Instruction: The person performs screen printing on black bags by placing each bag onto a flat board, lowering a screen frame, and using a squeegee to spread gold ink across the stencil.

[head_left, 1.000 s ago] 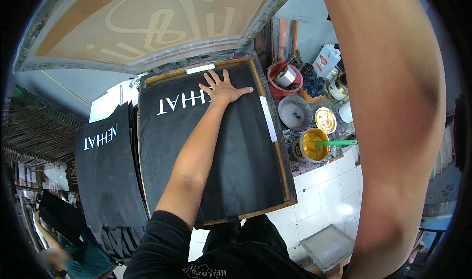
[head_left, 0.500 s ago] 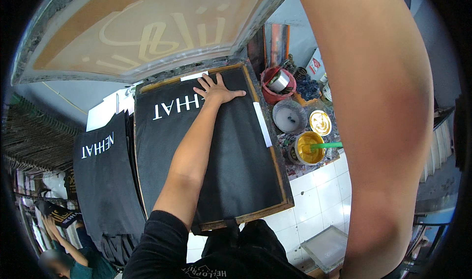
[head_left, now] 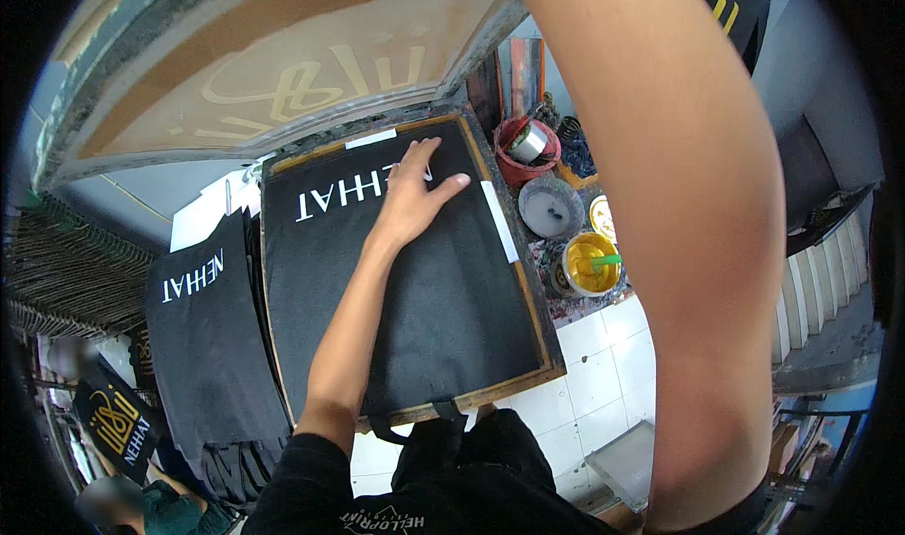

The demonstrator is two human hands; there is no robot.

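From the head camera, the left hand (head_left: pixel 410 200) lies flat, fingers spread, smoothing the black garment (head_left: pixel 415 290) on the wooden printing board (head_left: pixel 528 290) beneath the raised screen frame (head_left: pixel 273 73). It looks ready for printing: matte black, white lettering on top. The right arm reaches upward, its fingers out of sight.

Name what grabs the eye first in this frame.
The left hand lies flat on a black shirt stretched over a wood-edged board at centre. The right arm rises across the right side, toward the lifted printing screen up top. A yellow ink tub sits right of the board.
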